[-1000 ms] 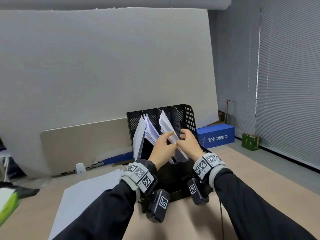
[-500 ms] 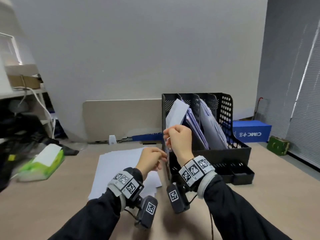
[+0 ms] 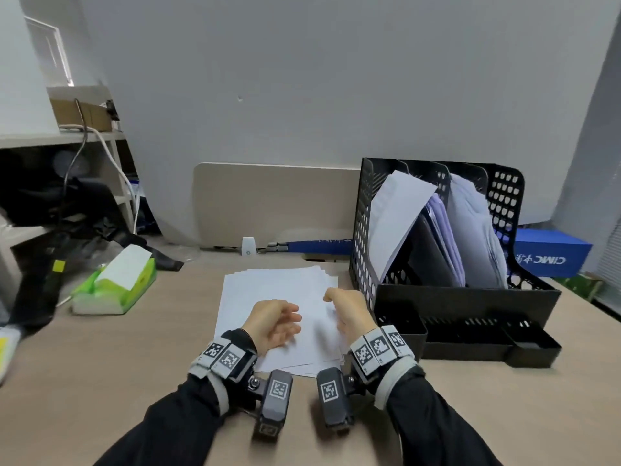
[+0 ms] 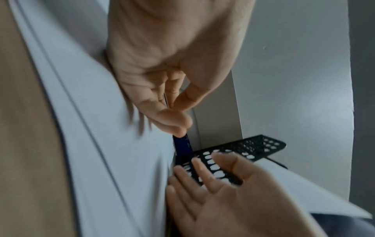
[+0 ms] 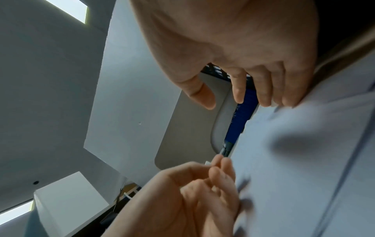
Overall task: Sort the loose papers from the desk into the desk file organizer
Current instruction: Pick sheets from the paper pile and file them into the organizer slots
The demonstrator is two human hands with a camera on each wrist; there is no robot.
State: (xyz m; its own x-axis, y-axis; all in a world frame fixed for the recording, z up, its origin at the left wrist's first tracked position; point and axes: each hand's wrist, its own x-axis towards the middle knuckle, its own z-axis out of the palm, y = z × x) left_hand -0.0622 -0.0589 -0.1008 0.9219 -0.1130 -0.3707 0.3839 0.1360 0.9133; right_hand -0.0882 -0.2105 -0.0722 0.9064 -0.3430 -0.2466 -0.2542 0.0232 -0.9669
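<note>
Hovering over the stack of loose white papers (image 3: 279, 294) on the beige desk (image 3: 117, 358), the left hand (image 3: 274, 322) and right hand (image 3: 349, 311) both grasp nothing, fingers relaxed; the black mesh file organizer (image 3: 470, 297) stands just beside, right.

The blue box (image 3: 551, 252) behind the organizer reads "CIMC" (mirrored, beside blurred, unreadable characters).

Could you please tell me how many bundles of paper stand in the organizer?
3: white bundle leftmost, purple bundle in the middle, grey bundle rightmost; others may be hidden behind.
</note>
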